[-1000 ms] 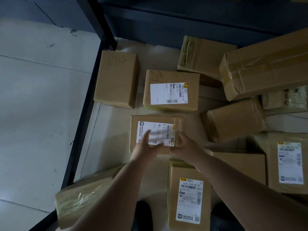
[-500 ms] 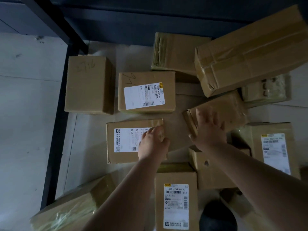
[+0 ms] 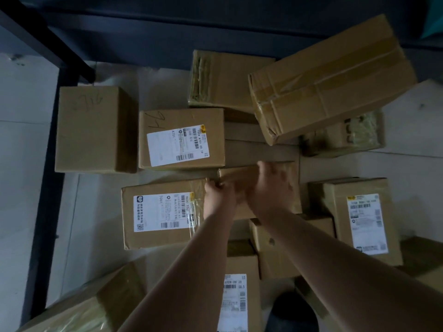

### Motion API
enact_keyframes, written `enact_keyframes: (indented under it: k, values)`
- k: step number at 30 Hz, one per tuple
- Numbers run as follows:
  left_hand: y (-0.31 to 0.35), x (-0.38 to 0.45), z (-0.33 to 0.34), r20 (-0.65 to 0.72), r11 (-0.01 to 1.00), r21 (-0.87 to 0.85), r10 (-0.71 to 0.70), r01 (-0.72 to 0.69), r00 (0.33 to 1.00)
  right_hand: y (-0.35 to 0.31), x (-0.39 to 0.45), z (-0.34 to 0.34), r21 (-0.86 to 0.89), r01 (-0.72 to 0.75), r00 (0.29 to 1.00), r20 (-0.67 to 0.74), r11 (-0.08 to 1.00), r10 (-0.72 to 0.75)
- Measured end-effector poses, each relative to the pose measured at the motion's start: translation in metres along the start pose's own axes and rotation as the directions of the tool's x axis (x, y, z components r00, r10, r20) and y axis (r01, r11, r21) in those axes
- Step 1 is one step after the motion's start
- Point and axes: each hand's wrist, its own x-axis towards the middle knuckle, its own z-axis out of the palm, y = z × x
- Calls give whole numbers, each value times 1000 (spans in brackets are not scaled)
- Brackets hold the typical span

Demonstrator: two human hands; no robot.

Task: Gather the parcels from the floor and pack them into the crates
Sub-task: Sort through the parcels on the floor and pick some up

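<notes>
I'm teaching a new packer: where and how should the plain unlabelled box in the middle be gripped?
Grip the plain box by its two short ends, from above. It lies flat with its long side across the view; the left hand already hooks the left end, the right hand lies over its top. Neighbouring parcels crowd its long sides.
</notes>
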Motion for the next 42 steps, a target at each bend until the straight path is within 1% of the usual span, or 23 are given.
enact_keyframes:
  k: [1,3,4,5,7,8,10,12,15,17,19,22,24,26,28,30,31,32,33,34,36,39,42]
  values:
    - [0,2,1,14,1000,-1,-1,1,1000,6,8,-2,64,-137,990,-13,989,138]
    - [3,3,2,73,1000,6,15,-15,997,17,27,-8,230,-419,908,134,878,398]
    - [6,5,1,91,1000,19,19,-21,996,22,35,-9,284,-519,854,217,806,473]
    - [7,8,1,99,999,47,10,-14,995,26,40,-11,304,-578,815,268,757,514]
    - [9,12,-1,112,994,95,-66,56,992,32,43,-14,290,-611,789,297,736,538]
    - [9,11,-3,119,990,95,-113,102,986,34,41,-16,271,-603,794,295,750,532]
    - [5,8,-7,96,988,45,-155,151,983,38,33,-20,263,-524,849,232,810,474]
    - [-1,5,-11,8,996,12,-89,89,996,43,23,-23,352,-424,905,128,834,406]
    - [-11,-1,-15,-141,999,29,49,-46,989,49,7,-29,468,-374,912,27,801,409]
    - [-15,-5,-14,-153,997,29,75,-71,985,52,1,-31,501,-350,915,3,792,402]
    - [-19,-6,-14,-143,999,29,43,-39,989,56,0,-33,511,-277,943,-17,814,332]
    - [-25,-4,-16,-95,1000,-2,20,-20,995,63,3,-40,543,-133,986,-12,829,166]
    - [-27,-6,-15,-55,993,81,87,-82,995,67,7,-47,528,-106,994,83,842,74]
    - [-28,-7,-16,-34,987,107,125,-121,992,71,11,-51,406,-89,985,172,909,20]
    - [-25,-7,-20,-51,997,15,72,-71,996,74,9,-57,269,-117,980,186,956,68]
    - [-22,-8,-24,-61,998,-57,-8,4,998,78,4,-59,250,-159,978,173,955,118]
    - [-21,-10,-25,-52,997,-76,-27,23,998,78,-1,-59,296,-213,970,182,931,164]
    - [-20,-12,-25,-46,996,-88,-24,20,999,77,-5,-58,390,-302,951,181,870,249]
    - [-18,-15,-25,-42,996,-91,-3,-1,999,76,-7,-56,474,-370,928,152,799,339]
    - [-16,-16,-24,-50,996,-81,24,-28,998,76,-7,-54,490,-392,915,118,779,386]
    - [-14,-18,-24,-65,997,-61,52,-56,997,76,-9,-51,483,-368,918,53,794,393]
    - [-20,-20,-22,35,993,-106,51,-47,998,80,-11,-49,587,-324,931,60,742,359]
    - [-33,-24,-18,85,994,-98,48,-40,995,83,-17,-44,618,-223,973,94,754,211]
